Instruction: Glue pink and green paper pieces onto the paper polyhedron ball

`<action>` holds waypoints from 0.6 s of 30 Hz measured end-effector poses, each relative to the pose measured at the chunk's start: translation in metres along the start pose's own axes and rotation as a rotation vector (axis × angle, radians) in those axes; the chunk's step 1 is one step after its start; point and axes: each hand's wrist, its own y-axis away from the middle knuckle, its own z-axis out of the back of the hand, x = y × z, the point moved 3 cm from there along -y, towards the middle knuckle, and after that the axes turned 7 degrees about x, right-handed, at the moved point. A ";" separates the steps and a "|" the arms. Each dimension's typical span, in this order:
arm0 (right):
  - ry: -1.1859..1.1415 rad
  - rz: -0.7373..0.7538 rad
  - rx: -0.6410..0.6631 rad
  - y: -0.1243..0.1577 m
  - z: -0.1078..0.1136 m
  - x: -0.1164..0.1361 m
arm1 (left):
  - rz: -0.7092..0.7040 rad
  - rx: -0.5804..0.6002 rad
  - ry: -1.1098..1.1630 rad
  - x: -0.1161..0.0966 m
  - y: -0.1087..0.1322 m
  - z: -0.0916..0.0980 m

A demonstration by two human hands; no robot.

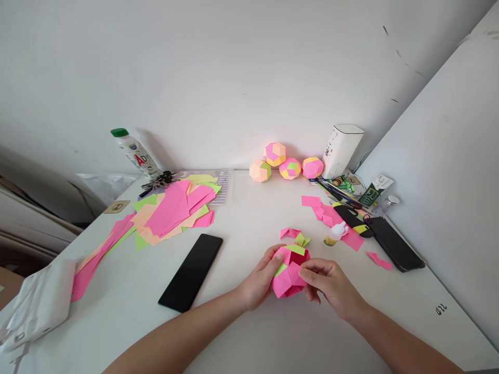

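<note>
A pink and lime-green folded-paper ball with an open gap in its upper side is held between my hands above the white table. My left hand wraps its left side, thumb on top. With thumb and forefinger, my right hand pinches the ball's right edge by the gap. Just behind the ball lie folded pink and green paper pieces. A small white glue bottle with a yellow label stands to the right of them.
Several finished paper balls sit against the wall. Coloured paper sheets are piled at left, near a black phone and a green-capped bottle. Right of me lie pink strips, scissors and a black phone case.
</note>
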 end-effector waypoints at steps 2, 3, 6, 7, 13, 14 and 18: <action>0.005 -0.007 0.004 0.000 0.000 0.001 | 0.038 -0.018 0.004 0.000 0.001 0.001; 0.004 -0.006 0.010 0.000 -0.001 0.001 | 0.049 -0.028 0.000 0.001 0.001 0.001; -0.010 -0.002 0.023 0.000 -0.001 0.000 | 0.051 -0.061 -0.038 0.000 0.002 0.002; -0.015 -0.001 0.023 0.000 -0.001 0.000 | 0.051 -0.072 -0.051 0.000 0.002 0.003; -0.032 0.019 0.005 -0.001 0.001 -0.003 | 0.075 0.044 0.047 -0.004 0.003 0.002; -0.031 0.023 0.008 -0.001 0.001 -0.003 | 0.080 0.061 0.060 -0.004 0.003 0.002; 0.002 0.032 0.025 0.000 0.000 0.000 | 0.082 0.065 0.075 -0.002 0.002 0.004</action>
